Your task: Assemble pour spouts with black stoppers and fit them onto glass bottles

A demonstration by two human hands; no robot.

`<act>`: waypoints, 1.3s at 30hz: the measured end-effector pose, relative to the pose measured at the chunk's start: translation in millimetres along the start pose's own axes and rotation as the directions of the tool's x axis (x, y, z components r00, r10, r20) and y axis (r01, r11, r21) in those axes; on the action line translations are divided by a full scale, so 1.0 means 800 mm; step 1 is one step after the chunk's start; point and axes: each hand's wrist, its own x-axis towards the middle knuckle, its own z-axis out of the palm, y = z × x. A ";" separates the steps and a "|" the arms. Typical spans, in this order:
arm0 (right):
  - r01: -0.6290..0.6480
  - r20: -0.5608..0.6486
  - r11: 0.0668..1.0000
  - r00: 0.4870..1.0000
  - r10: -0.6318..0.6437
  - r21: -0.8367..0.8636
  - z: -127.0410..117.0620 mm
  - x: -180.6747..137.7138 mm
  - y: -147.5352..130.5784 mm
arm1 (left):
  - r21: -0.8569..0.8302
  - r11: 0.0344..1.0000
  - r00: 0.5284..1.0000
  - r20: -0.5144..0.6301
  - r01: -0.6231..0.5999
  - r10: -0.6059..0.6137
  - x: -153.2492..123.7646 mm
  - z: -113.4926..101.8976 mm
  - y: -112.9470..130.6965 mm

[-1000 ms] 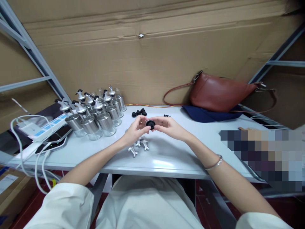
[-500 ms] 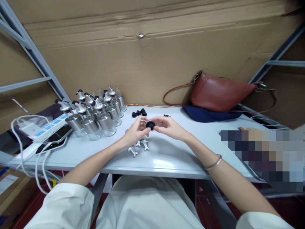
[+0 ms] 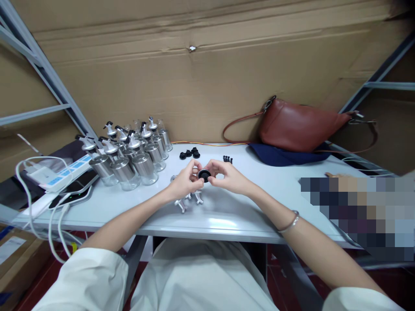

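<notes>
Above the table, my left hand (image 3: 185, 181) and my right hand (image 3: 228, 177) meet around one bottle pourer top (image 3: 204, 176). Its round black stopper side, edged by a thin silver rim, faces me. Fingers and thumbs of both hands pinch it from the two sides, and the part behind it is hidden. Several silver pourer spouts (image 3: 180, 205) lie on the table just below my left hand, partly covered by it. Beyond the hands sits a small cluster of black stoppers (image 3: 189, 153). A short row of small black levers (image 3: 228, 159) lies behind my right hand.
Glass and steel bottles (image 3: 123, 172) with pourers stand at the left, near a power strip (image 3: 69, 172) and white cables. A brown bag (image 3: 295, 125) rests on dark blue cloth (image 3: 282, 156) at the back right. Cardboard (image 3: 207, 95) walls the rear. A blurred patch covers the right side.
Both hands have lowered slightly with the pourer top. My right fingers have curled in more, leaving the row of black levers more visible.
</notes>
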 end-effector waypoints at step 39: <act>0.044 -0.018 0.997 0.999 -0.043 0.064 0.000 0.000 -0.006 | 0.182 0.960 0.971 -0.064 -0.214 0.229 -0.004 -0.005 0.000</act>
